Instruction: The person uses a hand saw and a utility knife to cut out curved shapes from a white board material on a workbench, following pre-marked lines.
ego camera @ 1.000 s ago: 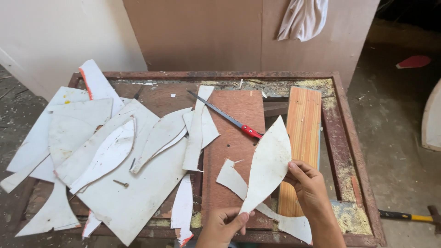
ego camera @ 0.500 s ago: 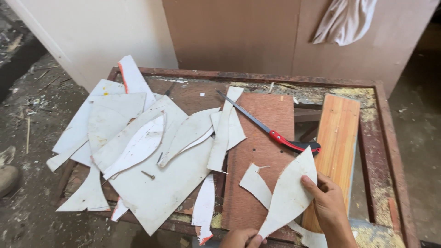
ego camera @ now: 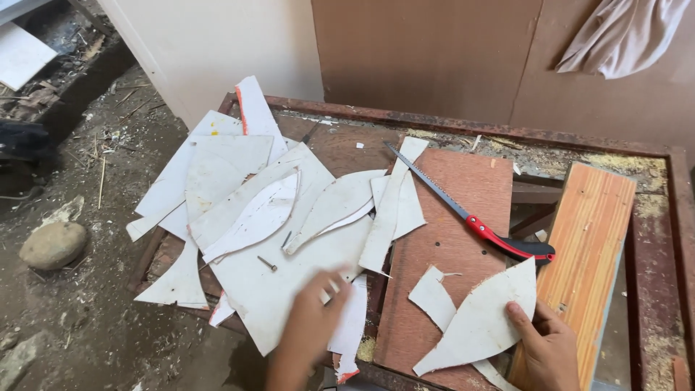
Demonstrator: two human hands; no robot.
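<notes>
The right hand (ego camera: pixel 546 347) is pinching a leaf-shaped white cutout (ego camera: pixel 481 322). The blurred left hand (ego camera: pixel 313 318) is hovering, fingers spread and empty, over white offcuts (ego camera: pixel 289 289); steadying the top sheet first looks wise.

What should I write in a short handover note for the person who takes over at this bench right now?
Right hand: holds the leaf-shaped white cutout at its edge, over the brown board.
Left hand: blurred, fingers spread over the large white sheet; whether it grips anything cannot be told.
Saw: red and black handle, lying free on the brown board.
Done: several curved pieces are cut and lie in the white pile.
Left: the cutout is not yet put down; the scraps are unsorted.
</notes>
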